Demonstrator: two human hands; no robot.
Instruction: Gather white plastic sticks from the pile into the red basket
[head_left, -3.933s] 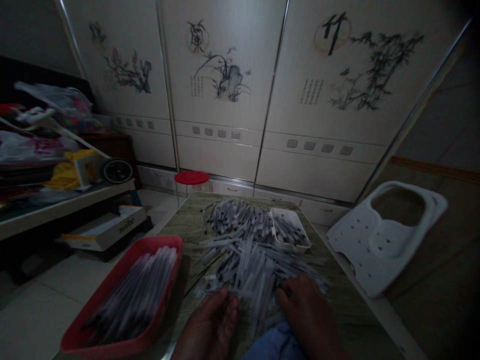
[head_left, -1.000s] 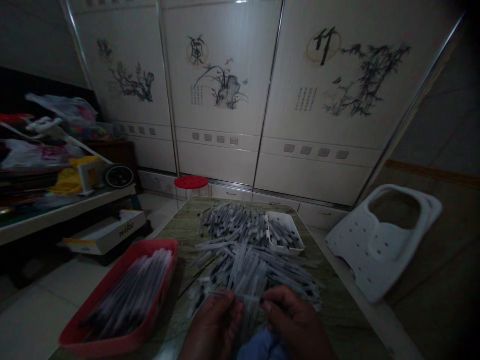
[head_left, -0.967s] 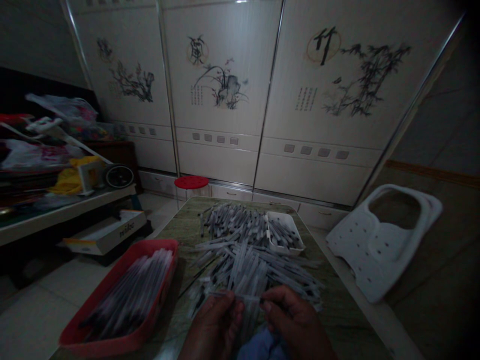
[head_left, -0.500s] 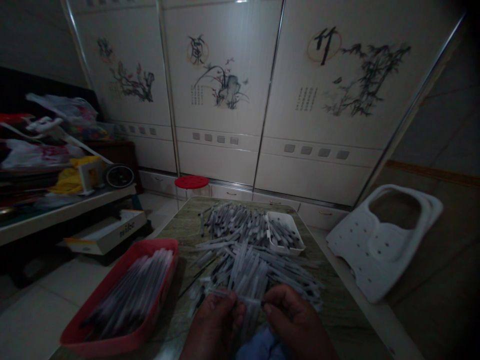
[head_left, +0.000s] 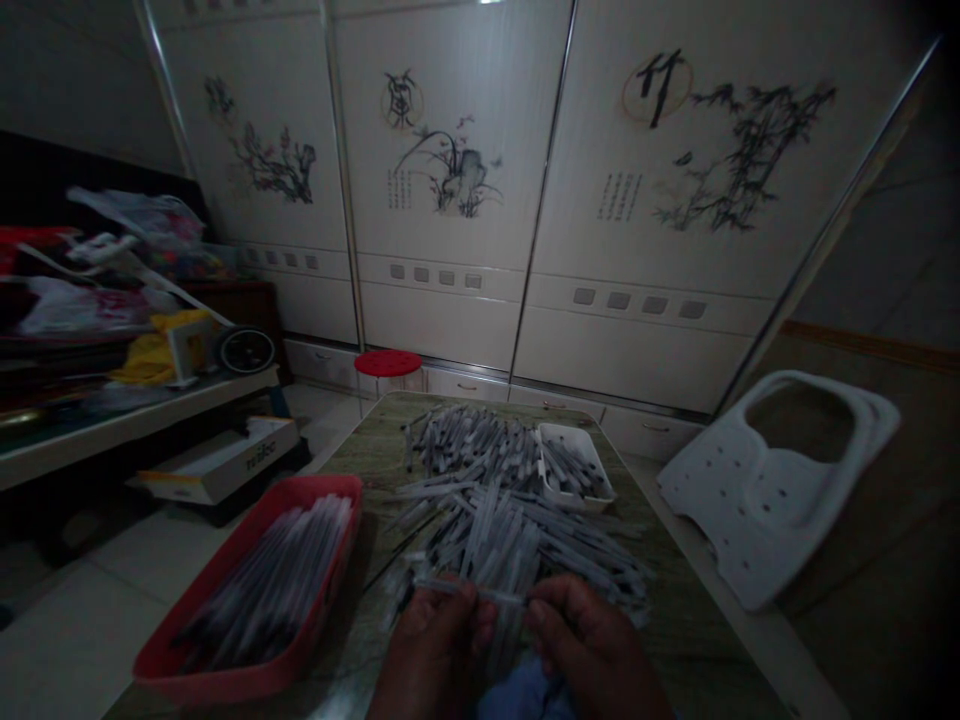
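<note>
A thin, clear pen lies crosswise between my two hands, low in the middle of the view. My left hand pinches its barrel between thumb and fingers. At the pen's right end, the closed fingertips of my right hand grip it, partly hiding that end. Just beyond the hands spreads a large loose pile of similar clear pens, some with dark ends. Left of my hands, a red plastic basket holds many such pens laid lengthwise. Bluish cloth shows below, between my wrists.
The pile rests on a green marbled table. A white tray of shorter dark-ended pieces stands at its far right. Beyond are a red stool and sliding wardrobe doors. A white folded plastic seat leans at right; a cluttered bench stands left.
The view has shifted slightly, so the scene sits a little further right. Both hands keep their hold on the pen with hardly any movement.
</note>
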